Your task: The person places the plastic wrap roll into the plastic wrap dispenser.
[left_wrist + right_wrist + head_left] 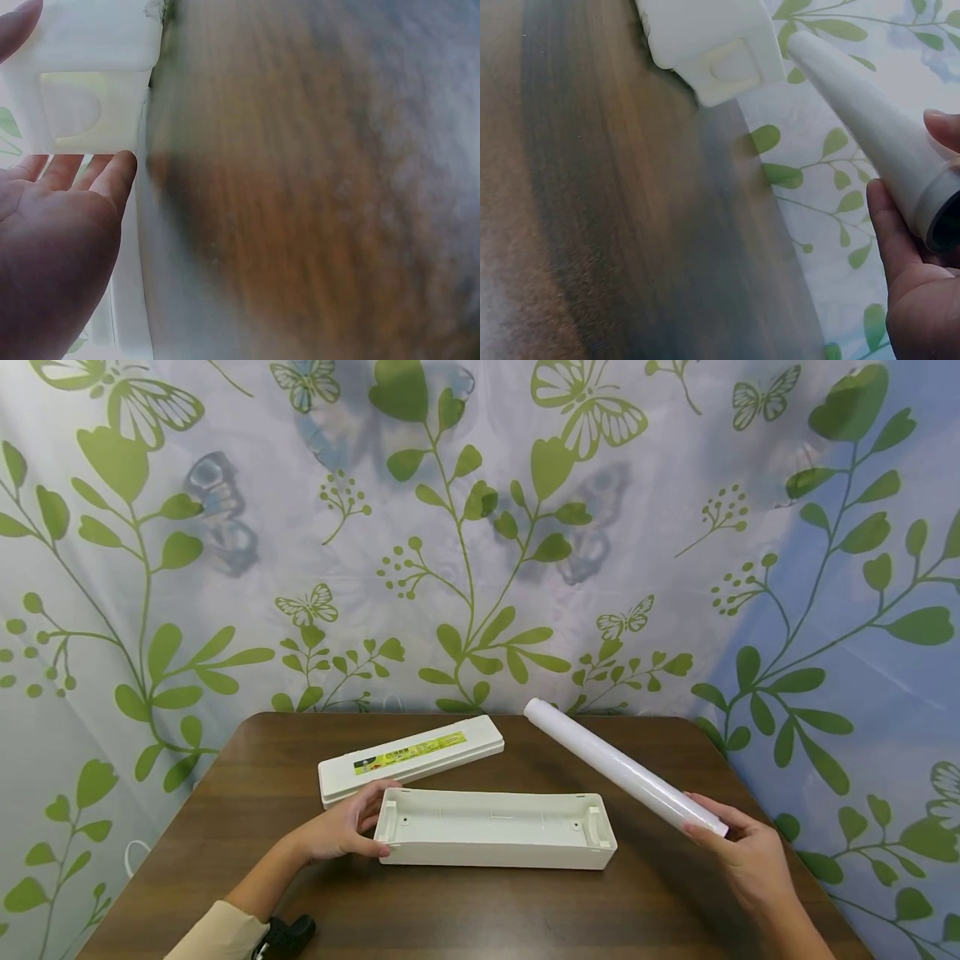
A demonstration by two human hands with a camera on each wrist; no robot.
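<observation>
A long white dispenser box (495,853), its top side uncovered, sits mid-table in the head view. My left hand (341,827) grips its left end, thumb at the front corner and fingers at the back. In the left wrist view the fingertips (120,169) meet the box's end wall (90,112). To the right, my right hand (746,852) holds a white, glossy roll of cling film (622,764) by its near end. The roll slants up and away to the left, and its hollow core end shows in the right wrist view beside the thumb (945,129).
Behind the box lies a long white lid (420,756) with a yellow-green label, angled on the brown wooden table (480,910). A curtain (480,568) printed with leaves and butterflies hangs beyond the table's back edge. A black strap (288,935) is around the left wrist.
</observation>
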